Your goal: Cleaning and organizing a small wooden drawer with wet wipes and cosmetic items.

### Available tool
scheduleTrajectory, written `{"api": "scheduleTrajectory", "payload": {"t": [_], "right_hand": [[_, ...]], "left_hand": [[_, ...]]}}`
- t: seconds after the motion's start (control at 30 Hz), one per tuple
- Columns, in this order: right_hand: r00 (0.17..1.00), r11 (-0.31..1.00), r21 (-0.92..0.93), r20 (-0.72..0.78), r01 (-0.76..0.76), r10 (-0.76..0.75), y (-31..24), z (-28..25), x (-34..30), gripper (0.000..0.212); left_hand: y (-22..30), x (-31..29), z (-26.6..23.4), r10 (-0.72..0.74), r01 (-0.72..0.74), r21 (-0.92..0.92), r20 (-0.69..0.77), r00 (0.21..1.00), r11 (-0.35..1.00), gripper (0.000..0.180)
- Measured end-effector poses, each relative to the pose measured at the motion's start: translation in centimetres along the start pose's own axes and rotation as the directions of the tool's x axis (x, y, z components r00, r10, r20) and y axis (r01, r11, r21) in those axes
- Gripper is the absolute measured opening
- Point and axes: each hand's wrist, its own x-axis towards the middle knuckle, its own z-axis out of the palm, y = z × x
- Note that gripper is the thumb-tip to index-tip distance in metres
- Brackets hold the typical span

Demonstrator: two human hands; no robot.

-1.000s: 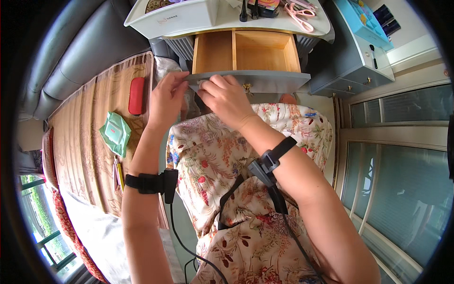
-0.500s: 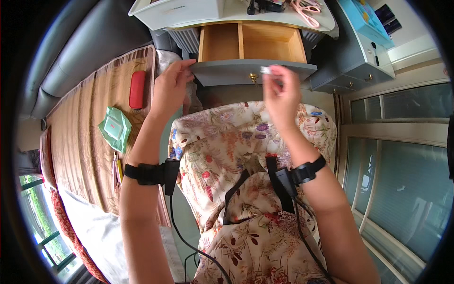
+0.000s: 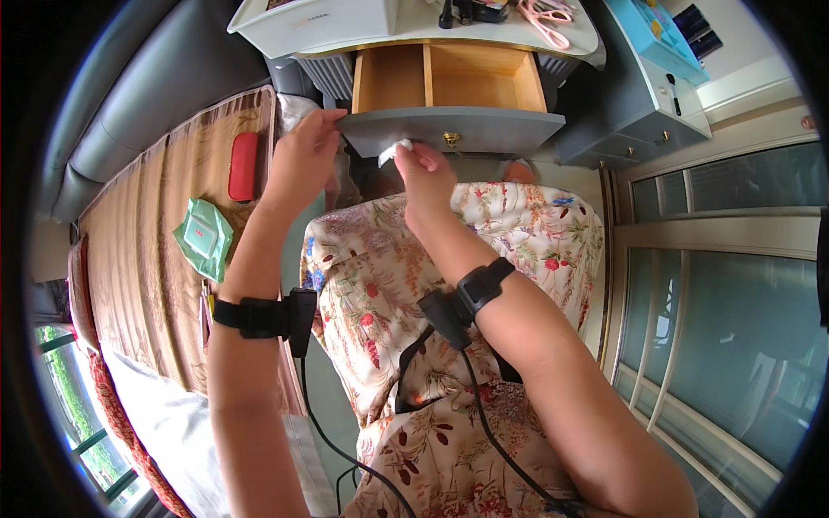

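A grey drawer (image 3: 505,126) with a wooden inside stands pulled out of the dressing table; a divider splits it into two compartments, and a brass knob (image 3: 451,138) sits on its front. My left hand (image 3: 302,164) has its fingers closed on the left end of the drawer front. Pinched in the fingers of my right hand (image 3: 430,180) is a small crumpled white wipe (image 3: 390,154). That hand is just below the drawer front, left of the knob, and the wipe lies close against the front's lower part; whether it touches is hard to tell.
On the tabletop are a white bin (image 3: 328,22) and pink scissors (image 3: 546,22). A blue box (image 3: 661,39) and a brush (image 3: 673,95) lie on the cabinet at right. Left, on a brown mat (image 3: 142,259), rest a red case (image 3: 243,164) and a green wipes pack (image 3: 204,237).
My right hand has moved left with the white wipe, from right of the knob to left of it. My left hand has stayed at the drawer's left end. The view has shifted slightly.
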Motion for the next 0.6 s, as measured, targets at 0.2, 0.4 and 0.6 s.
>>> {"api": "scheduleTrajectory", "payload": {"t": [0.2,0.4,0.6], "right_hand": [[0.985,0.933,0.351,-0.108,-0.086,0.131,-0.8,-7.1,3.7,0.020],[0.984,0.946,0.325,-0.170,0.014,0.044,-7.4,-10.7,3.8,0.018],[0.996,0.960,0.269,-0.004,0.083,-0.085,-10.1,-5.5,0.7,0.026]], "left_hand": [[0.0,0.3,0.0,0.019,-0.020,0.017,0.052,0.998,1.000,0.027],[-0.1,0.0,-0.6,0.020,-0.019,-0.015,0.075,0.997,1.000,0.029],[-0.5,0.3,-0.6,-0.014,0.016,-0.022,0.077,0.997,1.000,0.029]]}}
